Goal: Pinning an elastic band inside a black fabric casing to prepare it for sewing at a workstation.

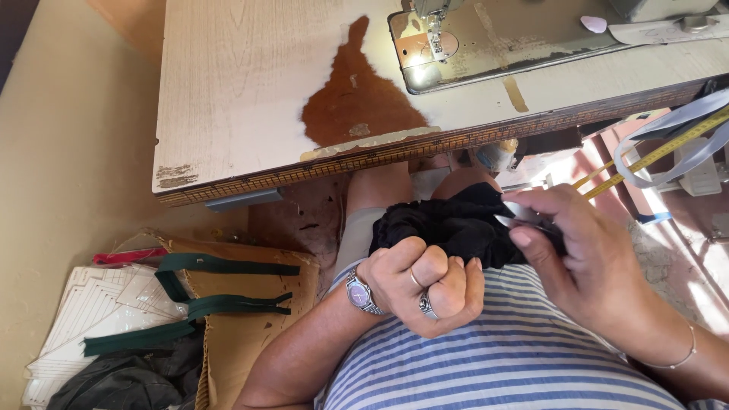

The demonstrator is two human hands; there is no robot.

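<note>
The left hand is curled into a fist with its fingers clamped on a bunch of black cloth, which sits in the person's lap just below the near edge of the desk. The right hand comes in from the right, its fingers closed around small metal snips whose pointed blades touch the right side of the cloth. A wristwatch sits on the left wrist, rings on two fingers of that hand, and a thin bracelet on the right wrist. The person wears a blue and white striped shirt. On the desk's far side stands a sewing machine, with a dark brown patch of worn surface to its left. A yellow measuring tape hangs at the right. On the floor at the left lie a piece of cardboard, dark green strips and white ribbed sheets.
</note>
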